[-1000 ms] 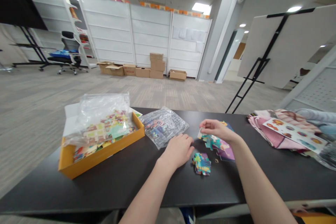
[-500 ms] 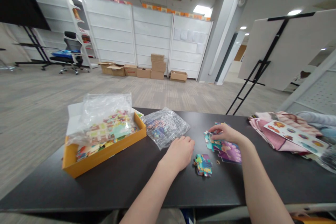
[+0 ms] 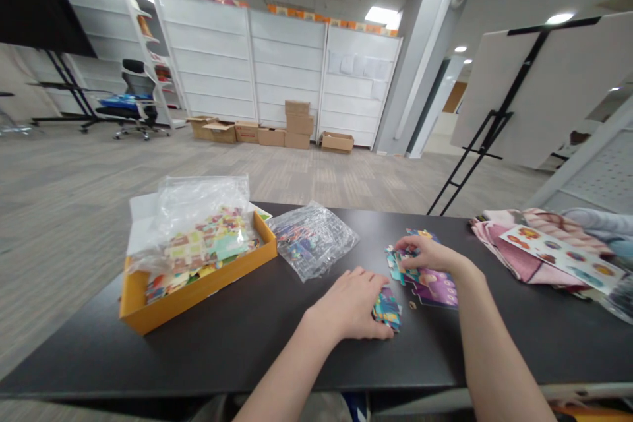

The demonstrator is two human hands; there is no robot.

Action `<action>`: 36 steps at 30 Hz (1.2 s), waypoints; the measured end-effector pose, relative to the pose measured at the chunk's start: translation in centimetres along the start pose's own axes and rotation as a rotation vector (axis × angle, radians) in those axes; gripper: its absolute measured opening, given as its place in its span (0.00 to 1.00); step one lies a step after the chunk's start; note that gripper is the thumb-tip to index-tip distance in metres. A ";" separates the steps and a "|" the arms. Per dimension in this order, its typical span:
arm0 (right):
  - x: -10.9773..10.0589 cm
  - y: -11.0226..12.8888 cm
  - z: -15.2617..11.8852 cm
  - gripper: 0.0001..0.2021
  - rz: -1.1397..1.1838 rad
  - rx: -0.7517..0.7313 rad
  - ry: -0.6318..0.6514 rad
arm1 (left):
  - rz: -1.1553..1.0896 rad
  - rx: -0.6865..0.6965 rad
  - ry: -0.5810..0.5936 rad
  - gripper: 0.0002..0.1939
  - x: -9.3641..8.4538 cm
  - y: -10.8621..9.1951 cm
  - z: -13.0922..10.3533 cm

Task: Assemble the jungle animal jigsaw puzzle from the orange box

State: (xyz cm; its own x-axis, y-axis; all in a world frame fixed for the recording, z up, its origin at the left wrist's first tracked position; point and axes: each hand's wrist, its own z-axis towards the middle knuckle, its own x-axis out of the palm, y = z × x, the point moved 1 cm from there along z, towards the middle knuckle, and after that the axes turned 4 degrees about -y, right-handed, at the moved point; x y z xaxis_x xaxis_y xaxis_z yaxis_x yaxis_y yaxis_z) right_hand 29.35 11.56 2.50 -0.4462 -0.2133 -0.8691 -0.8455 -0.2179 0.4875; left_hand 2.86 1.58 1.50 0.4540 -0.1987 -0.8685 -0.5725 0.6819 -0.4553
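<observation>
My left hand (image 3: pixel 357 306) is curved round a small stack of jigsaw puzzle pieces (image 3: pixel 388 310), thumb on its near side and fingers on its far side. The stack rests on the black table and is partly covered by the hand. Farther right, my right hand (image 3: pixel 426 256) pinches a puzzle piece, mostly hidden by its fingers, over the joined puzzle pieces (image 3: pixel 436 285), which are purple and teal. A tiny brownish bit (image 3: pixel 412 305) lies between the stack and the joined part.
On the left of the table (image 3: pixel 237 349) stands a yellow box (image 3: pixel 208 293) with bagged puzzle pieces. Beside it lies a clear plastic bag (image 3: pixel 321 241) of pieces. Folded pink cloths (image 3: pixel 509 254) and a sticker sheet (image 3: pixel 561 260) sit at the right.
My left hand has moved right and toward me, from beside the plastic bag onto the stack of puzzle pieces. The right hand stays over the joined pieces, its fingers shifted slightly.
</observation>
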 end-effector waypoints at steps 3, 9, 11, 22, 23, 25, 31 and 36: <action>0.0 0.1 -0.1 0.22 0.003 0.007 -0.001 | 0.026 -0.009 -0.011 0.33 0.0 0.0 0.1; 0.1 -0.3 -0.3 0.21 0.031 0.030 0.012 | 0.074 -0.004 -0.050 0.29 0.3 0.1 0.2; 0.2 -0.3 -0.3 0.19 0.091 0.010 0.023 | 0.054 -0.004 -0.054 0.30 0.5 0.1 0.3; -0.6 4.7 -2.0 0.22 0.563 -0.092 0.210 | -0.060 -0.067 -0.086 0.47 1.0 0.0 1.0; -0.3 5.4 -2.0 0.22 0.579 -0.103 0.256 | -0.054 -0.087 -0.094 0.48 0.9 0.2 1.0; 0.6 6.5 -1.7 0.22 0.601 -0.118 0.310 | -0.048 -0.132 -0.118 0.49 0.7 0.6 1.1; 3.0 7.3 -0.3 0.23 0.681 -0.100 0.234 | -0.137 -0.232 -0.182 0.52 0.3 1.9 0.9; 4.1 7.3 0.2 0.20 0.671 -0.180 0.236 | -0.151 -0.218 -0.204 0.54 0.5 1.7 0.8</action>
State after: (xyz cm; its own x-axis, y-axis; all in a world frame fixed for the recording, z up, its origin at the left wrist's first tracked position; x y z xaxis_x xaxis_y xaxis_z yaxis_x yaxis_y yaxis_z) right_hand 21.27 9.31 2.47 -0.7587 -0.5508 -0.3477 -0.3421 -0.1173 0.9323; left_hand 2.65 3.26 0.44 0.6596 -0.1261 -0.7410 -0.6108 0.4847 -0.6261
